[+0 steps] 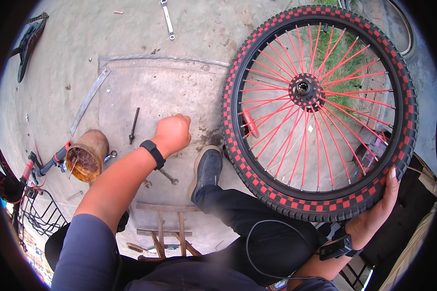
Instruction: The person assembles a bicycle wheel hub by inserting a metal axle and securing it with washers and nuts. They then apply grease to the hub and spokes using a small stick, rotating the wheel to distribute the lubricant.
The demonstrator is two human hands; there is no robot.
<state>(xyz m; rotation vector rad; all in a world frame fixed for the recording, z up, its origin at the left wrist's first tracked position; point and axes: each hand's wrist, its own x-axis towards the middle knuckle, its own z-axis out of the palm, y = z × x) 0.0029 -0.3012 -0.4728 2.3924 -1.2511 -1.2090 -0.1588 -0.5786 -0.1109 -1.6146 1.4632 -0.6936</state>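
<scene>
A bicycle wheel with red spokes and a red-and-black checkered tyre stands at the right, its hub facing up toward me. My right hand grips the tyre at its lower right edge, thumb on the sidewall; its other fingers are hidden behind the tyre. My left hand is closed in a fist over the ground, apart from the wheel. Whatever lies inside that fist, if anything, is hidden. Left of it lies a dark threaded axle rod. Nearby sits a rusty can with brown grease and a thin stick inside.
A combination wrench lies far ahead, and another wrench is beside my shoe. A flat metal strip borders a worn sheet. A wooden stool stands near me. At left are a bicycle basket and a saddle.
</scene>
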